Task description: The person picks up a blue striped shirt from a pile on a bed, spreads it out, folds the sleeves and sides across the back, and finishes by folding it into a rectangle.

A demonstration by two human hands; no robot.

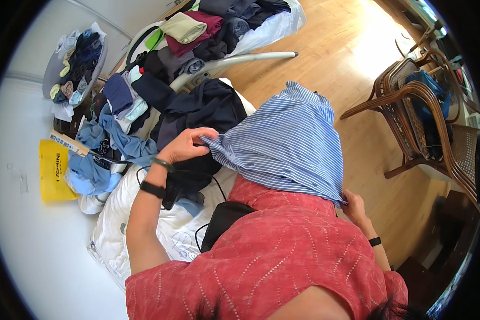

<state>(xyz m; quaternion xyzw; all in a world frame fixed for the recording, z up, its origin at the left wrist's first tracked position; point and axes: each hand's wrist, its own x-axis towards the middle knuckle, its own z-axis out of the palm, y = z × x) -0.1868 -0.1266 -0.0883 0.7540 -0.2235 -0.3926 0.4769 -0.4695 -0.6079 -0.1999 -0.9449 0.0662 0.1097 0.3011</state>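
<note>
A blue-and-white striped garment [292,140], which looks like a shirt, lies spread over my lap. Its left corner is pinched between the thumb and fingers of my left hand [189,145], whose wrist bears a green bangle and a black band. Down at the lower right corner of the cloth, my right hand [353,206] grips the edge; its fingertips are partly hidden. Close beyond my left hand is a heap of dark clothes [204,108].
Folded and rolled clothes [184,28] are piled ahead near a white curved tube [256,59]. A round grey container [50,76] holds rolled items at the far left. A yellow bag [50,170] is at left, a rattan chair [420,90] at right. White printed bedding [144,212] lies beside me.
</note>
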